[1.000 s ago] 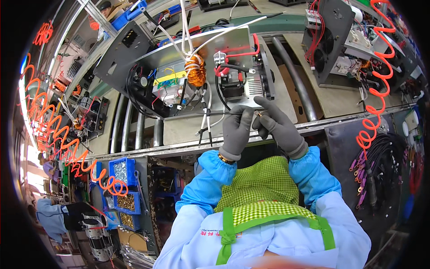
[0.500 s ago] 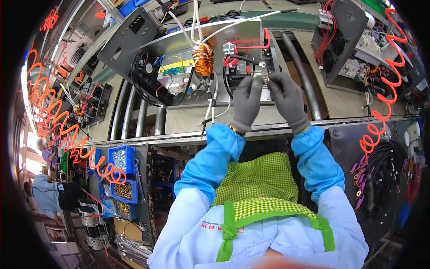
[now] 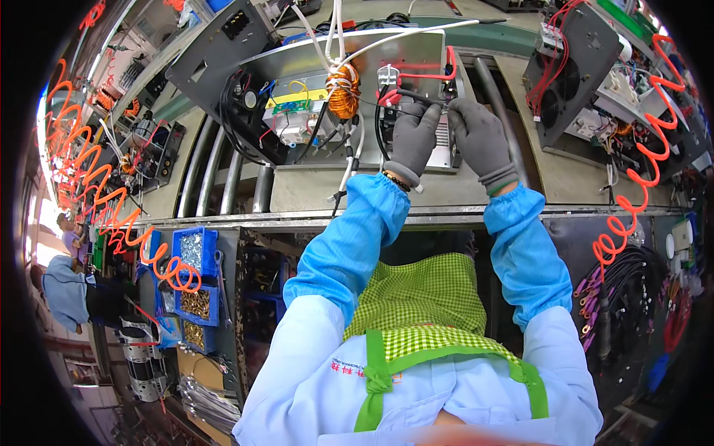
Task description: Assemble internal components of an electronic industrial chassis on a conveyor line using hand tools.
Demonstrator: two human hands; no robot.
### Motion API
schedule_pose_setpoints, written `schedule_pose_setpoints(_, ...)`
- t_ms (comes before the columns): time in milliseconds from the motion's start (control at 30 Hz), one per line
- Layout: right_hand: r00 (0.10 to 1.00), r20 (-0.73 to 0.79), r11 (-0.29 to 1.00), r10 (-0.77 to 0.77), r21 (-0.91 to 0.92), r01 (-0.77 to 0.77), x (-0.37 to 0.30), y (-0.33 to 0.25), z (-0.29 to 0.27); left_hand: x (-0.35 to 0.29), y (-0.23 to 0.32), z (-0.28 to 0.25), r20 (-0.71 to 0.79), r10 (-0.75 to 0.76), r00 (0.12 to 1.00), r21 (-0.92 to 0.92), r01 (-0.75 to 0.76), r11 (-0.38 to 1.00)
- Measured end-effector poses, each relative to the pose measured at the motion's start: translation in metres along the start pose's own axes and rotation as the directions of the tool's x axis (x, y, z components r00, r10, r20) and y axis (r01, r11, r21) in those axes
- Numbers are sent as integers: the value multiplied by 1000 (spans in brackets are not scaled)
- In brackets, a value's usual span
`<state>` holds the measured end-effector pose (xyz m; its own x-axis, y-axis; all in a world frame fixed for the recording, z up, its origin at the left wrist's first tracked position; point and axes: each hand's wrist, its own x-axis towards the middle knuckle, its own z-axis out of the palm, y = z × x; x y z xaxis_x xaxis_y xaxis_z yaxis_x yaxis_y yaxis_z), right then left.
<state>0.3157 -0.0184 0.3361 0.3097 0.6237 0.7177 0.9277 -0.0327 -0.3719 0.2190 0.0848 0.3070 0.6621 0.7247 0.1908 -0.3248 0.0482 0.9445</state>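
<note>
Both my hands wear grey gloves and meet over the right part of an open metal chassis. My left hand has its fingers closed at a thick black cable, just below the cable's end. Beside it, my right hand pinches at the same cable end; whatever small thing is between its fingertips is hidden. A red cable rises right behind the fingers. Left of my hands sit a copper-wound ring coil with white cables and a green circuit board.
Steel rollers flank the chassis. Another open unit stands at the right, behind a coiled orange hose. Blue bins of small metal parts are at lower left, near another orange hose. A person is at far left.
Both hands have moved away from me, from the chassis's near side up to the black cable's end. My left fingers have come against the cable. The whole view has shifted slightly.
</note>
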Motion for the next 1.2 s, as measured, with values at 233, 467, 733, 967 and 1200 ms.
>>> schedule_pose_setpoints(233,935,246,910,256,264,-319,14,9,3,2,-2,-9,-20,85,996,132,-81,988)
schedule_pose_setpoints(467,662,620,159,420,668,-727,14,36,19,9,20,-40,7,479,878,840,-265,473)
schedule_pose_setpoints(733,619,610,84,494,675,-733,29,59,50,54,56,-43,241,372,897,882,-362,303)
schedule_pose_setpoints(967,547,758,-154,355,625,-766,25,78,76,60,55,-42,231,351,907,922,-320,219)
schedule_pose_setpoints(1200,546,818,-282,180,575,-768,21,85,87,63,66,-47,285,257,923,928,-333,167)
